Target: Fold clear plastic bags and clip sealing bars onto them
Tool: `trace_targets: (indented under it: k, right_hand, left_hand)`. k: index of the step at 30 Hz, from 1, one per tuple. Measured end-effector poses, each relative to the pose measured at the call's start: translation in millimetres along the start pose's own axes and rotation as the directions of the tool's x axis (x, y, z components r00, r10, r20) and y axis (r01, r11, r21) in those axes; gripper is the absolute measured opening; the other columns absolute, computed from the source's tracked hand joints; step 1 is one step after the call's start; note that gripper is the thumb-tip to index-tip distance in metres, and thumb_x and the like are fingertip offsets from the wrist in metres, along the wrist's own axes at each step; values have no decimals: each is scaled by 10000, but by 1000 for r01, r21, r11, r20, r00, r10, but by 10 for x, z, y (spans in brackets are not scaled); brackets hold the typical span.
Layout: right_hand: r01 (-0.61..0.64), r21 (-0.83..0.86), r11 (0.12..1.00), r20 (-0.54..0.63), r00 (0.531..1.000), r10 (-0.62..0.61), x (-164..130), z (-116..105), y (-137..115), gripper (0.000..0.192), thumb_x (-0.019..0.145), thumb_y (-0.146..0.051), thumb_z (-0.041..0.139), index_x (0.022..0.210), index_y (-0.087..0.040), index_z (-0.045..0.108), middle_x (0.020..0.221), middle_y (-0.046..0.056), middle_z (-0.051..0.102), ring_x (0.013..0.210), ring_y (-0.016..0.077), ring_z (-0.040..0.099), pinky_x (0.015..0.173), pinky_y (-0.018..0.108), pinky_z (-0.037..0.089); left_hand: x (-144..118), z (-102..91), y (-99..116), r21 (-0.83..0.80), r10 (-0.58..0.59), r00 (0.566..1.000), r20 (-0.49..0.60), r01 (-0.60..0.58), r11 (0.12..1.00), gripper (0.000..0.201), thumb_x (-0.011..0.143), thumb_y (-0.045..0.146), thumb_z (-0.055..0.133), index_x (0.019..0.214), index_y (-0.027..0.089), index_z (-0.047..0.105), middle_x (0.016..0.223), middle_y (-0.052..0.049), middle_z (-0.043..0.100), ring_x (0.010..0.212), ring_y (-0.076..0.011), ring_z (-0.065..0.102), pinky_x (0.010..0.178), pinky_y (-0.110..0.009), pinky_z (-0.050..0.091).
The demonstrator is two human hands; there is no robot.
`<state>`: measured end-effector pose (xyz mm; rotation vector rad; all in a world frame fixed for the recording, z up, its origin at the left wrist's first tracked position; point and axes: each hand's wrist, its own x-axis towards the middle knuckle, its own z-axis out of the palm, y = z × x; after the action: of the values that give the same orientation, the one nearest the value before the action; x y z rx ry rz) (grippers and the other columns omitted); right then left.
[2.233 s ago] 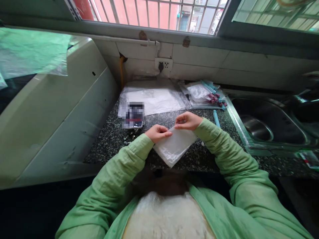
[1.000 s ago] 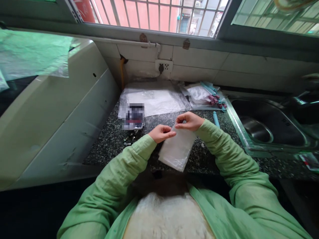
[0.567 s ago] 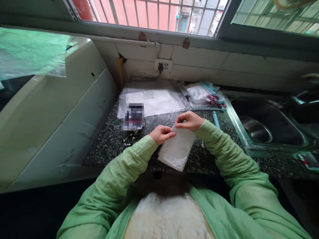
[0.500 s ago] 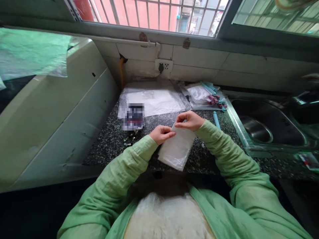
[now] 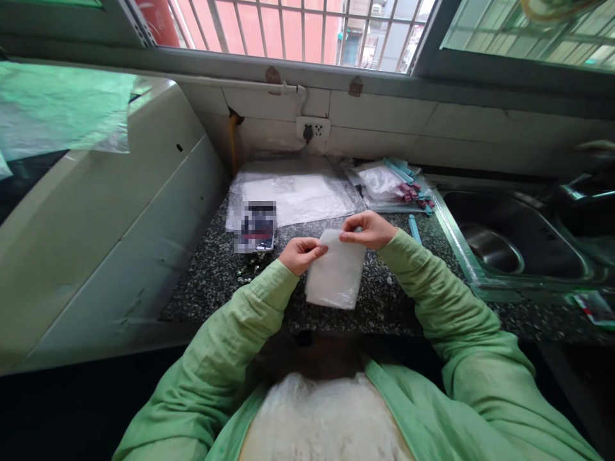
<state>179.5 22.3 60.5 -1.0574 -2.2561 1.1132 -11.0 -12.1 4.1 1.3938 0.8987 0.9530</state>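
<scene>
A whitish translucent plastic bag (image 5: 335, 275) hangs from both my hands above the speckled countertop (image 5: 384, 298). My left hand (image 5: 302, 254) pinches its upper left corner between thumb and fingers. At the upper right corner, my right hand (image 5: 369, 230) grips the edge the same way. The bag looks flat, and I cannot tell whether anything is in it. Behind my hands lies a stack of clear plastic sheets or bags (image 5: 298, 192). A phone-like object (image 5: 258, 227), partly blurred out, rests at its front left corner.
Clear bags with blue and dark red strips (image 5: 408, 186) lie at the back right. One blue strip (image 5: 414, 228) is near my right wrist. A metal sink (image 5: 519, 224) holding a steel bowl (image 5: 494, 248) is on the right. A pale appliance (image 5: 110, 211) borders the left, and a socket (image 5: 314, 130) is on the wall.
My hands have moved apart along the bag's top edge, my left hand shifting slightly left. The bag now hangs straighter, with its lower end raised and swung left.
</scene>
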Motion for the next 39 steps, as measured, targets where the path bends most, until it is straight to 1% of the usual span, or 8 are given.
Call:
trace_targets:
  k: [3, 6, 11, 18, 24, 29, 32, 39]
  right_hand:
    - [2, -19, 1000, 2, 1000, -1, 0, 10, 3, 291, 663, -396, 566, 626, -109, 548, 542, -20, 474, 523, 58, 377, 483, 203, 309]
    - [1, -31, 1000, 21, 1000, 0, 4, 42, 0, 289, 666, -397, 555, 616, -112, 543, 530, -25, 462, 518, 57, 369, 478, 202, 302]
    - [7, -46, 999, 91, 996, -3, 20, 124, -11, 294, 671, -403, 534, 604, -117, 533, 517, -29, 446, 510, 58, 365, 480, 205, 294]
    - [-15, -34, 999, 103, 995, 18, 57, 179, 16, 323, 654, -434, 531, 603, -115, 527, 516, -32, 425, 513, 61, 353, 493, 212, 292]
    - [-56, 23, 998, 69, 996, 54, 52, 206, -1, 352, 634, -462, 554, 615, -110, 538, 534, -24, 443, 526, 64, 361, 492, 212, 296]
    - [-108, 85, 990, -16, 994, 110, -42, 187, 37, 396, 618, -500, 582, 639, -105, 554, 532, -27, 445, 512, 61, 360, 476, 209, 293]
    - [-127, 140, 982, -77, 987, 139, -104, 181, 83, 424, 608, -533, 588, 622, -110, 549, 537, -21, 465, 513, 64, 378, 482, 213, 310]
    - [-116, 146, 982, -196, 970, 144, -165, 207, 80, 441, 601, -557, 589, 576, -119, 549, 513, -17, 464, 507, 68, 373, 481, 219, 311]
  left_hand:
    - [-8, -2, 30, 23, 11, 1000, 27, -11, 1000, 484, 542, 583, 633, 609, 104, 619, 512, 14, 521, 492, -77, 427, 479, -207, 357]
    - [-10, -27, 43, 93, 51, 998, 40, -55, 994, 456, 593, 562, 607, 524, 116, 541, 456, 40, 407, 448, -51, 337, 430, -192, 287]
    - [1, -41, 66, 194, 198, 977, -76, -180, 964, 459, 659, 521, 562, 459, 149, 382, 458, 61, 252, 445, -44, 239, 412, -201, 194]
    - [-12, -6, 107, 309, 318, 936, -151, -261, 915, 386, 711, 425, 526, 461, 146, 434, 458, 48, 289, 449, -59, 274, 422, -212, 227]
    - [-10, -61, 93, 341, 329, 929, -169, -258, 904, 357, 705, 395, 535, 466, 143, 457, 452, 44, 319, 449, -61, 288, 422, -209, 241]
    - [-22, -101, 107, 274, 297, 923, -245, -228, 934, 362, 687, 440, 547, 489, 147, 469, 452, 47, 327, 442, -61, 279, 417, -210, 248]
    - [-24, -100, 112, 254, 284, 925, -251, -220, 942, 374, 674, 463, 553, 489, 148, 471, 452, 45, 328, 443, -62, 282, 417, -213, 247]
    - [-31, -101, 85, 347, 321, 913, -252, -224, 911, 386, 701, 457, 530, 477, 151, 462, 452, 36, 330, 463, -70, 295, 431, -218, 242]
